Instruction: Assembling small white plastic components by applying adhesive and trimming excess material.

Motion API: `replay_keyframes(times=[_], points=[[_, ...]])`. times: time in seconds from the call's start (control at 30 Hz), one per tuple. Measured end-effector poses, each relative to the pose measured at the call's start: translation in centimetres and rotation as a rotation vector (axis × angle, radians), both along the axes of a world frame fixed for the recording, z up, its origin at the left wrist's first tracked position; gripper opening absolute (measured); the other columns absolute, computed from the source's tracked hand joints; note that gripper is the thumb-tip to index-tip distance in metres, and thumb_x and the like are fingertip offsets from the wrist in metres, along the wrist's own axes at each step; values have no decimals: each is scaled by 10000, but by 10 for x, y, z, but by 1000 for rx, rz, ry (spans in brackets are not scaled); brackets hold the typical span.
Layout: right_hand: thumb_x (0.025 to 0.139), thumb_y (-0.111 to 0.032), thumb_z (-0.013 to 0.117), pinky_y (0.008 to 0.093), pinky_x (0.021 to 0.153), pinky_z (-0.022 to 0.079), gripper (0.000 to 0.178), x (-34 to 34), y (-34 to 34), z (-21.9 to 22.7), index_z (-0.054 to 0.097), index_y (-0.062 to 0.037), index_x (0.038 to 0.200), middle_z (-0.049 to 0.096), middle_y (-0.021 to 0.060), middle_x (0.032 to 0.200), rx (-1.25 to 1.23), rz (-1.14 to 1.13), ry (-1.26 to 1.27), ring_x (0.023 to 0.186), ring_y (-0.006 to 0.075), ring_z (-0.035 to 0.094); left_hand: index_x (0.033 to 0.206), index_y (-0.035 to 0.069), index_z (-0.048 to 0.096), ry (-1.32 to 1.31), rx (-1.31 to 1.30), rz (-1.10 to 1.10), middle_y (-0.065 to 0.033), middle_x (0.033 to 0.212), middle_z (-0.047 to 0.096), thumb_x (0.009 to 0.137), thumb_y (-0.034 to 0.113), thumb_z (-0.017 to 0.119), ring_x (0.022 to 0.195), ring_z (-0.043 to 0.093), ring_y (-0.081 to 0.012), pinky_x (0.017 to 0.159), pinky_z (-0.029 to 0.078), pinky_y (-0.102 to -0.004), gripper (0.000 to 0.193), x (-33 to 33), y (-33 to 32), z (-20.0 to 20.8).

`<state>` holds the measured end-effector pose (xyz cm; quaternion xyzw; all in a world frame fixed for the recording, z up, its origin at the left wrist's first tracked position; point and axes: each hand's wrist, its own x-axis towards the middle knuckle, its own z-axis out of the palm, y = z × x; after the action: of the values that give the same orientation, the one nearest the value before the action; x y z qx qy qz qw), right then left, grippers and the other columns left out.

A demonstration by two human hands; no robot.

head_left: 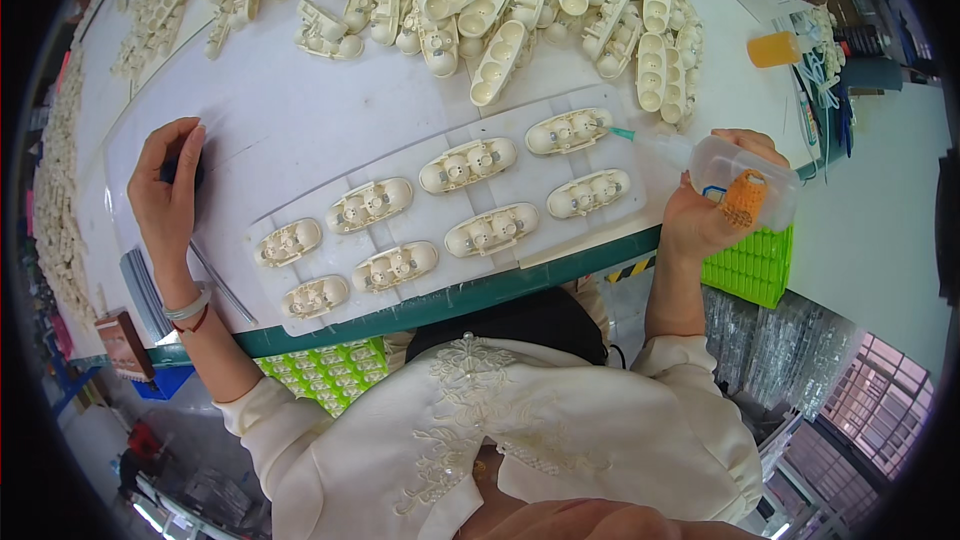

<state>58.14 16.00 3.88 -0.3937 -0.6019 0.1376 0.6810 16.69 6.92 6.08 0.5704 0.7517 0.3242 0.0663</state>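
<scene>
My right hand [705, 210] is closed around a translucent squeeze bottle [785, 190] with a thin green tip. An orange textured finger cot [745, 198] covers one of its digits. The green tip reaches the right end of a cream oval part [568, 130] in the far row of a clear flat tray [390, 225]. Two rows of these cream parts, each with rounded cups and small metal bits, sit on that tray. My left hand [168, 175] rests on the white table left of the tray, its fingers curled round a small dark thing mostly hidden.
A large heap of cream parts [490, 0] covers the table's far side, and more lie at far left. Grey rods [145, 295] lie by my left wrist. An orange-filled bottle [775, 50] stands far right. Green trays [755, 265] are below the table's green edge [440, 305].
</scene>
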Motion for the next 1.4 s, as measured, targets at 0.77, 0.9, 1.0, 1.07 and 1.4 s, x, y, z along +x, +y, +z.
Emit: replay_keyframes(times=[0.77, 0.9, 1.0, 1.07, 1.4], points=[[759, -85, 672, 337, 668, 526, 340, -107, -84, 7, 453, -18, 1009, 501, 201, 987, -178, 1131, -124, 785, 272, 581, 823, -18, 621, 49, 270, -137, -133, 755, 613, 789, 95, 623, 637, 599, -242, 581, 473, -305, 118, -5, -8, 17], [743, -62, 681, 349, 755, 517, 345, -109, -82, 8, 472, -23, 1014, 508, 201, 1016, -196, 1179, -147, 856, 280, 585, 812, -16, 624, 53, 268, -144, -140, 762, 617, 785, 96, 614, 657, 608, -257, 609, 477, -314, 115, -10, -8, 14], [745, -56, 677, 344, 740, 517, 341, -116, -92, 7, 473, -33, 1017, 503, 185, 989, -214, 1109, -51, 845, 275, 584, 810, -20, 625, 46, 282, -134, -142, 760, 620, 783, 95, 614, 666, 614, -254, 610, 480, -313, 119, -12, -9, 13], [749, -58, 674, 340, 638, 530, 333, -122, -91, 6, 450, -8, 989, 494, 192, 932, -136, 1057, -88, 770, 271, 583, 810, -23, 626, 45, 288, -128, -144, 759, 622, 782, 95, 613, 669, 616, -253, 611, 482, -311, 122, -11, -11, 12], [703, 30, 684, 233, 539, 468, 403, -115, -93, 5, 384, -45, 962, 475, 133, 871, -16, 827, -137, 692, 195, 518, 817, -31, 625, 57, 296, -155, -147, 758, 622, 779, 90, 614, 659, 614, -246, 608, 486, -303, 127, -12, -9, 12]])
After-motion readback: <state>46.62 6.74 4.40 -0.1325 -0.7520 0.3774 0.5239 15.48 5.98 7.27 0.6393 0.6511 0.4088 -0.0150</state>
